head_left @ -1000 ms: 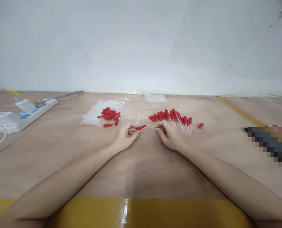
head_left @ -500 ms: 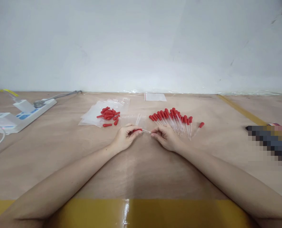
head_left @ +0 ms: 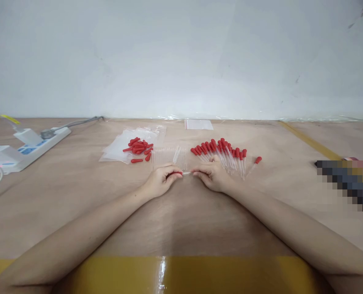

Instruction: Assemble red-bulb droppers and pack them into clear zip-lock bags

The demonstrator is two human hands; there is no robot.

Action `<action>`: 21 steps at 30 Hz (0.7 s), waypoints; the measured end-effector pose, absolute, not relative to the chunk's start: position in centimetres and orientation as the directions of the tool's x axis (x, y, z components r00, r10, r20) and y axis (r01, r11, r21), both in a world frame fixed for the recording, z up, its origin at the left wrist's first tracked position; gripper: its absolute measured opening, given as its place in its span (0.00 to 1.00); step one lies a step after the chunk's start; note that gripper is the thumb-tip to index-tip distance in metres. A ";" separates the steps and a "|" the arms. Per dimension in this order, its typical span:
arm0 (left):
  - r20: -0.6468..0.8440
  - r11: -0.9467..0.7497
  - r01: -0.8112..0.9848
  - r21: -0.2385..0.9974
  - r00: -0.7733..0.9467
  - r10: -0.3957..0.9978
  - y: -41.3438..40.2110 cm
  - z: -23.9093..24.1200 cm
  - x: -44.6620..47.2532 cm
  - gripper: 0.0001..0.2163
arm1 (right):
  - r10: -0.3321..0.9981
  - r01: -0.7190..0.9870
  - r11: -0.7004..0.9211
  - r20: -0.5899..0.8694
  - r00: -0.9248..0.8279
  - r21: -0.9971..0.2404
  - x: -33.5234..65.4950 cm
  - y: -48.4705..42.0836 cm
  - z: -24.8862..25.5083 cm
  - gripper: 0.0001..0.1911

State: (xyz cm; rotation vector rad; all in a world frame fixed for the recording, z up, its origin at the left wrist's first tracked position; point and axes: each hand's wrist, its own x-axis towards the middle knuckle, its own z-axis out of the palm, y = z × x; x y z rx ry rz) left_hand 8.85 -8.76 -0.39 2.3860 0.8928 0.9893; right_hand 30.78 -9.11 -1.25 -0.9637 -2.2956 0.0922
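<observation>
- Red-bulbed clear plastic dropper lies level between the two hands, just above the brown paper-covered table, a little toward 12 o'clock from the table's middle.
- Left hand is pinched shut on the red rubber bulb; only a sliver of red shows past the fingertips.
- Right hand is pinched on the thin clear tube, with the fingertips closed round its far end.
- The hands are close together but not touching, and a short stretch of tube shows between them.
- At 1 o'clock from the right hand, a fanned row of finished red-capped droppers rests on the table, with one lone dropper apart at 3 o'clock from the row.
- At 12 o'clock from the left hand lies a cluster of bare clear tubes. At 11 o'clock, a heap of loose red bulbs sits on flat clear plastic bags.
- A white power strip lies far off at 9 o'clock.
- Judging by the grips, the step in hand is seating the bulb on the tube; how deep it sits cannot be told.
- A further move calls for a straight push along the tube with light, even pressure, so the thin tube neither bends nor slips.
</observation>
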 end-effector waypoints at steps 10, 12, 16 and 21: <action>0.518 -0.773 0.423 0.473 0.576 0.632 -9.0 -0.6 8.9 0.06 | 0.680 0.687 0.694 0.507 -0.529 -0.214 29.2 -9.6 -0.8 0.12; 0.526 -0.785 0.415 0.459 0.585 0.617 -9.1 -0.5 8.9 0.06 | 0.712 0.685 0.680 0.458 -0.533 -0.260 29.0 -9.8 -0.5 0.12; 0.538 -0.804 0.412 0.428 0.598 0.593 -9.2 -0.4 8.9 0.06 | 0.787 0.687 0.617 0.323 -0.526 -0.384 28.6 -9.9 0.3 0.13; 0.550 -0.822 0.405 0.400 0.611 0.569 -9.0 -0.6 8.8 0.06 | 0.840 0.661 0.516 0.170 -0.516 -0.545 28.6 -9.7 0.7 0.14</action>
